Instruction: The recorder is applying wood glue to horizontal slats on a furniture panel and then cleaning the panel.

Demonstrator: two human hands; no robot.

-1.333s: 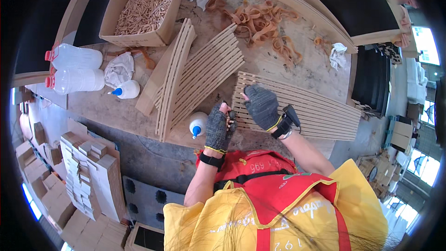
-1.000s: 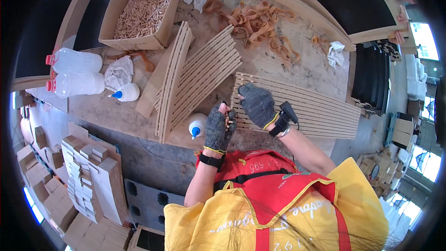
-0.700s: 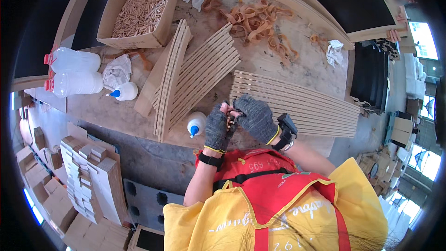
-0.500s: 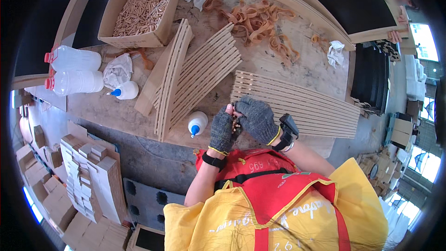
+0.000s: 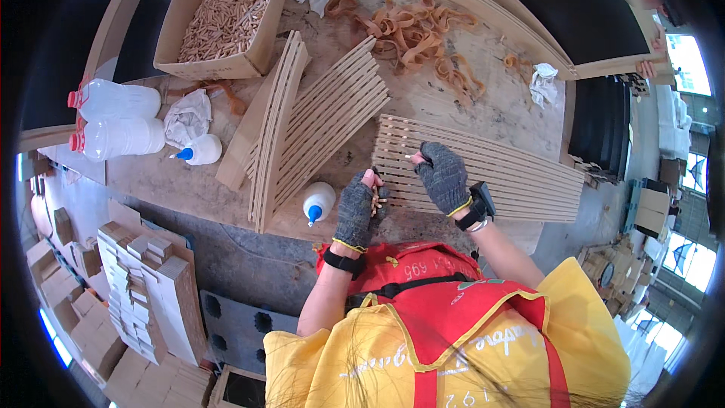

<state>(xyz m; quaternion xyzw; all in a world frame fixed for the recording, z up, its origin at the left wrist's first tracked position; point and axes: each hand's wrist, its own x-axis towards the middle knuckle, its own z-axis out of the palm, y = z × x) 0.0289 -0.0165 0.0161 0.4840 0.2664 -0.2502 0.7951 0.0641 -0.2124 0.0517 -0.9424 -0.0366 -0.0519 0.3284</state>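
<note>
In dark grey fingerless gloves, my left hand (image 5: pixel 353 210) is closed round several small wooden dowels (image 5: pixel 379 201), their ends showing beside the fingers. My right hand (image 5: pixel 444 179) pinches a wooden dowel (image 5: pixel 411 156) between thumb and fingertips, over the left end of a row of long wooden strips (image 5: pixel 498 175). Pale dowels stick up along that end of the row. Just left of my left hand, a white glue bottle (image 5: pixel 321 198) with a blue tip lies on the table near its front edge.
A cardboard box (image 5: pixel 260 53) full of dowels stands at the back left. More strips (image 5: pixel 325 117) lie stacked left of centre. Two clear jugs (image 5: pixel 124 136), another glue bottle (image 5: pixel 204 149) and orange-brown bands (image 5: pixel 423 34) share the table. A co-worker's hand (image 5: pixel 646 68) grips a frame at far right.
My right hand has moved away from my left, up and to the right over the strips, with a dowel in its fingertips. My left hand stays nearly in place with its dowels.
</note>
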